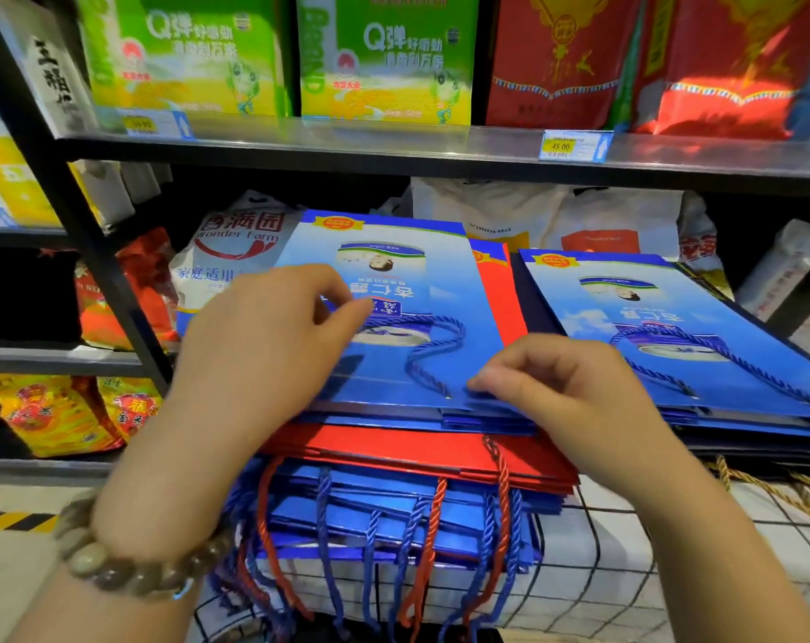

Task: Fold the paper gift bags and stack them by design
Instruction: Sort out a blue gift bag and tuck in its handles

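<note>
head | top blue gift bag (440,271) flat on mixed pile, directly above red gift bag (394,450) | left hand (264,336) curled on its left part, fingertips at blue cord handle (435,345), grip unclear | right hand (565,392) curled, thumb on its near edge, grip unclear | second blue stack (700,327) just right of it

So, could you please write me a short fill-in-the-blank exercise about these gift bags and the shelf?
The top bag of the near stack is ___.
The lower bag jutting out beneath it is ___.
The bracelet sits on the ___ wrist.
The right price tag reads ___.
Missing: blue; red; left; 45.00
</note>
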Tool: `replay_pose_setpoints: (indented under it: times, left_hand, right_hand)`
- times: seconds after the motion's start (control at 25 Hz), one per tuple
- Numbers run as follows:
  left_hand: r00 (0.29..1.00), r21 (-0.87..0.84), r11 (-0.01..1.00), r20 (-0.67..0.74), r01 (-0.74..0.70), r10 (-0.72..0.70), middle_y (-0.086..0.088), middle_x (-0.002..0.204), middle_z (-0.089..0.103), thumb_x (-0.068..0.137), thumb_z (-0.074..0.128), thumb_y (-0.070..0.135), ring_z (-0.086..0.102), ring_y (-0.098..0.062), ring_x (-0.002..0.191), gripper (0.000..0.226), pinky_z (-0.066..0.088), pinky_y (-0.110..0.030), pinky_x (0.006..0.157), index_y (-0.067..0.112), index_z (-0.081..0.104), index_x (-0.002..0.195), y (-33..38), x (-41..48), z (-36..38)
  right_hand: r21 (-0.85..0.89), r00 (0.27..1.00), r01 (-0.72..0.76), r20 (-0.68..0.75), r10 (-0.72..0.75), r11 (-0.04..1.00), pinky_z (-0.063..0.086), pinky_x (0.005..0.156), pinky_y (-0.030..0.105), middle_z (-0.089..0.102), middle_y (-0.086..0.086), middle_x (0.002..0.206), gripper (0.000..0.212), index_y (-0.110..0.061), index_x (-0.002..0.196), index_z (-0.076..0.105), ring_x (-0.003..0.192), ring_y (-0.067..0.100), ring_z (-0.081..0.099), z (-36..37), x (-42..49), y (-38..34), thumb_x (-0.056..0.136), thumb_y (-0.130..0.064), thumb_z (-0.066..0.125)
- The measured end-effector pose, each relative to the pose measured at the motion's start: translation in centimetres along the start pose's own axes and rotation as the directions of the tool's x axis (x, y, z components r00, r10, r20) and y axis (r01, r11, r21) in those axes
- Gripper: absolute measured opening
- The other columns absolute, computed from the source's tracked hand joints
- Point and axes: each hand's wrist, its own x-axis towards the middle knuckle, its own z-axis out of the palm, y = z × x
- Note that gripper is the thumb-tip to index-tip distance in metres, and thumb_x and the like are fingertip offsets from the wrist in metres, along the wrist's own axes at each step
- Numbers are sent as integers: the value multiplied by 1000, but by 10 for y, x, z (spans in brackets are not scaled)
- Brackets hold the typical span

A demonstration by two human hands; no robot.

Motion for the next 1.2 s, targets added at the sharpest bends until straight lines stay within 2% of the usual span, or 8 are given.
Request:
replay_pose_setpoints:
  times: [0.12,0.28,0.48,0.6,0.72,0.92,1.04,1.2]
  left_hand:
    - [986,172,972,27,159,-166,8,79,60,87,51,49,55,-26,87,21,38,-31,69,30,61,85,-37,33,-12]
    - [940,205,963,252,178,-228,-11,108,65,86,54,51,58,-30,96,40,43,-33,76,17,65,105,-69,59,9]
    - [976,59,981,106,185,-191,-12,113,63,82,61,49,56,-31,104,44,35,-33,73,20,60,115,-70,59,15]
    - [991,25,992,47,126,-127,-7,105,66,79,62,52,58,-28,98,34,37,-31,69,27,64,102,-56,62,3]
    - [999,53,998,39,-20,18,-2,95,61,78,62,54,57,-26,91,29,37,-31,68,31,64,96,-23,75,-9]
    - [937,-122,960,217,-251,272,9,77,50,76,65,53,47,-16,78,31,31,-27,67,26,63,91,51,110,7]
    - [869,-136,925,315,-356,381,4,103,59,78,65,53,53,-20,95,41,39,-28,74,21,63,103,97,114,42]
    - [779,-117,895,452,-431,435,-8,113,62,81,62,49,56,-26,104,47,47,-33,85,10,62,108,138,102,92]
  right_hand:
    - [-226,981,-33,-192,-11,974,47,65,29,67,-1,68,17,-21,71,65,69,18,62,-12,31,0,83,-32,62]
    - [-594,973,-222,-90,211,773,40,67,34,59,11,79,36,-5,82,57,83,33,55,-6,77,22,89,-40,53]
    - [-552,959,-274,-95,267,787,25,48,32,43,6,61,50,-9,64,42,66,29,44,4,91,27,82,-52,60]
    - [-508,973,-232,-111,203,830,26,52,35,43,11,64,47,1,76,56,67,29,43,-12,90,20,83,-45,62]
    - [-504,974,-222,-161,162,835,44,75,36,65,17,98,37,-1,106,64,92,31,58,-52,90,11,85,-31,59]
    - [-514,949,-274,-281,142,813,41,86,34,64,12,111,33,-10,114,65,103,27,58,-142,78,14,85,-25,64]
    - [-528,922,-356,-332,199,771,37,86,30,61,15,120,39,-2,119,60,109,28,56,-191,61,34,85,-20,66]
    - [-553,892,-443,-349,286,706,40,81,34,66,16,101,31,0,113,63,95,28,59,-216,37,66,85,-13,65]
